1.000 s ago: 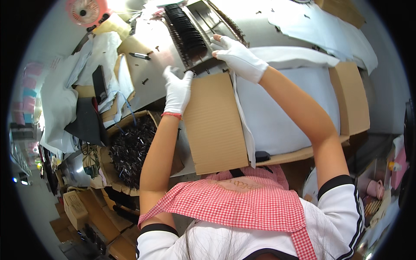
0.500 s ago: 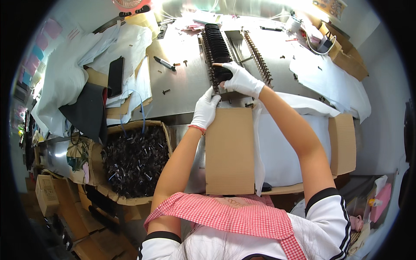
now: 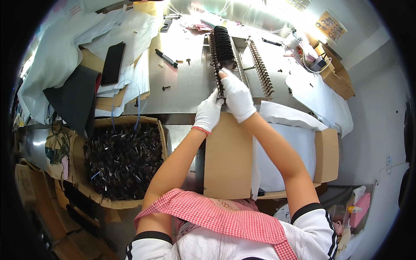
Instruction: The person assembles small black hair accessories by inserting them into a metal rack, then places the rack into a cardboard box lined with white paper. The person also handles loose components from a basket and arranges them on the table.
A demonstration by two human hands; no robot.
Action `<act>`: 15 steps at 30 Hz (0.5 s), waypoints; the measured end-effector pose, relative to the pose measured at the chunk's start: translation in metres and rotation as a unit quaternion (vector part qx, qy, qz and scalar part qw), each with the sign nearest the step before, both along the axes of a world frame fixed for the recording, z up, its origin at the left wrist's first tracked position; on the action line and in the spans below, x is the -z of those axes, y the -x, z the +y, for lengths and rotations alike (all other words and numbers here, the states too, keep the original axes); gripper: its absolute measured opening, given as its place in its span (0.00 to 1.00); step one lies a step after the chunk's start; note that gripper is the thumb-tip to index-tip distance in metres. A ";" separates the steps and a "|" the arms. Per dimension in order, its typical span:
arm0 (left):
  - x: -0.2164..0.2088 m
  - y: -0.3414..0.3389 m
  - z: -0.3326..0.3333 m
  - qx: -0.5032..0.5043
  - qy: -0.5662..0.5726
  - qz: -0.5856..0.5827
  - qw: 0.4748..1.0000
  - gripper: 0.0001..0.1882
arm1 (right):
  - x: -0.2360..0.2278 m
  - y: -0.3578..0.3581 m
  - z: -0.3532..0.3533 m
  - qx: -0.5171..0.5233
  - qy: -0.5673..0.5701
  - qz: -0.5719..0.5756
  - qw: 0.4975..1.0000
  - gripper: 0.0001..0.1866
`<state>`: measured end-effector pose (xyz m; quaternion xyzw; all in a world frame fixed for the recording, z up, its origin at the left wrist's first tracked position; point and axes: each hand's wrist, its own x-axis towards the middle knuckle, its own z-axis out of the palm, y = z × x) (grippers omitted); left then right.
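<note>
On the metal table stands a metal rack with toothed rails (image 3: pixel 261 71), holding a row of thin black discs (image 3: pixel 223 45) on edge. My left hand (image 3: pixel 209 113), in a white glove, closes its fingertips on the near end of the rack's left rail. My right hand (image 3: pixel 238 96), also gloved, is over the near part of the rack, just short of the discs. Its fingers are drawn together, with bare fingertips at the left rail. Whatever lies between them is hidden, and the glove is slightly blurred.
A carton of dark small parts (image 3: pixel 125 162) stands left of my left arm. A cardboard flap (image 3: pixel 228 158) and a white-lined box (image 3: pixel 286 158) lie under my right arm. Left are a phone (image 3: pixel 113 63), papers and a marker (image 3: pixel 166 58). Loose screws (image 3: pixel 166 88) dot the table.
My right hand has drawn back from the nearest discs and turned, its fingers now folded near the left rail. My left hand stays at the rack's near end. The whole view has shifted slightly.
</note>
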<state>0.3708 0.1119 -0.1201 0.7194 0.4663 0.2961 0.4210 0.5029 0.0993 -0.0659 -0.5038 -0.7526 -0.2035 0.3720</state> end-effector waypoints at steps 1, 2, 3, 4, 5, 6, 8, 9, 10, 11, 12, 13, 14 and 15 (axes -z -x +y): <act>-0.002 0.002 -0.001 0.007 0.022 -0.004 1.000 0.23 | -0.008 -0.006 0.005 0.028 0.014 0.003 1.000 0.24; -0.006 0.004 -0.004 -0.040 -0.030 -0.003 0.999 0.23 | -0.018 -0.013 0.010 0.055 0.009 -0.023 0.998 0.22; -0.011 0.006 -0.011 -0.088 -0.083 -0.004 0.993 0.24 | -0.028 -0.018 0.007 0.031 0.011 0.001 0.999 0.21; -0.017 0.007 -0.017 -0.129 -0.103 0.010 0.986 0.24 | -0.039 -0.022 0.003 0.010 0.013 0.034 0.999 0.20; -0.025 0.007 -0.022 -0.166 -0.109 -0.051 0.979 0.24 | -0.045 -0.019 -0.009 0.040 0.072 0.124 0.989 0.20; -0.035 0.004 -0.029 -0.159 -0.010 -0.239 0.958 0.23 | -0.052 -0.013 -0.019 0.056 0.113 0.229 0.965 0.21; -0.055 -0.005 -0.042 -0.093 0.231 -0.555 0.794 0.21 | -0.061 0.002 -0.045 0.034 0.155 0.273 0.949 0.22; -0.064 -0.006 -0.042 -0.059 0.390 -0.622 0.676 0.20 | -0.065 0.007 -0.056 -0.029 0.198 0.237 0.951 0.24; -0.072 -0.006 -0.043 -0.016 0.474 -0.665 0.577 0.16 | -0.071 0.007 -0.069 -0.057 0.354 0.218 0.908 0.25; -0.078 -0.006 -0.045 0.001 0.514 -0.667 0.539 0.13 | -0.075 0.003 -0.072 -0.068 0.378 0.174 0.907 0.25; -0.082 -0.005 -0.047 0.009 0.523 -0.650 0.551 0.10 | -0.078 -0.002 -0.074 -0.110 0.382 0.127 0.909 0.25; -0.083 -0.005 -0.051 -0.033 0.529 -0.620 0.579 0.08 | -0.079 -0.013 -0.065 -0.113 0.428 0.276 0.853 0.27; -0.083 -0.007 -0.056 -0.072 0.534 -0.596 0.595 0.07 | -0.082 -0.029 -0.056 -0.089 0.413 0.323 0.847 0.31; -0.081 -0.009 -0.054 -0.060 0.519 -0.569 0.635 0.04 | -0.078 -0.040 -0.041 -0.049 0.403 0.414 0.815 0.34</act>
